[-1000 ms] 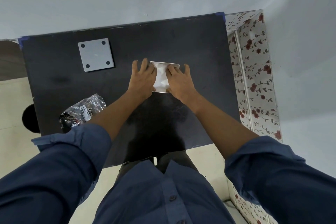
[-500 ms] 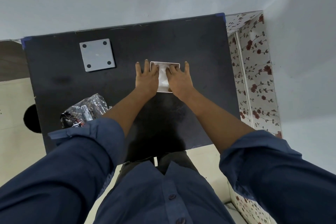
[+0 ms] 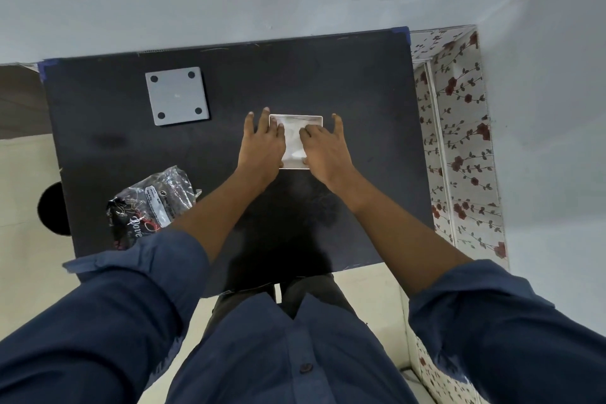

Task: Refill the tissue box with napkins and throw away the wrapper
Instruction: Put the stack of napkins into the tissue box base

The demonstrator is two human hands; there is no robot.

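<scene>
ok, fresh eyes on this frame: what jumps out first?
Both hands, left hand and right hand, lie flat over the open white tissue box at the black table's middle. The crumpled wrapper lies at the near left edge, and a grey square lid sits far left.

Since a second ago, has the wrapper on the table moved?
No. The wrapper lies at the same near-left spot on the black table, same offset from the grey square plate. Both hands are on the white tissue box, not touching it.
</scene>
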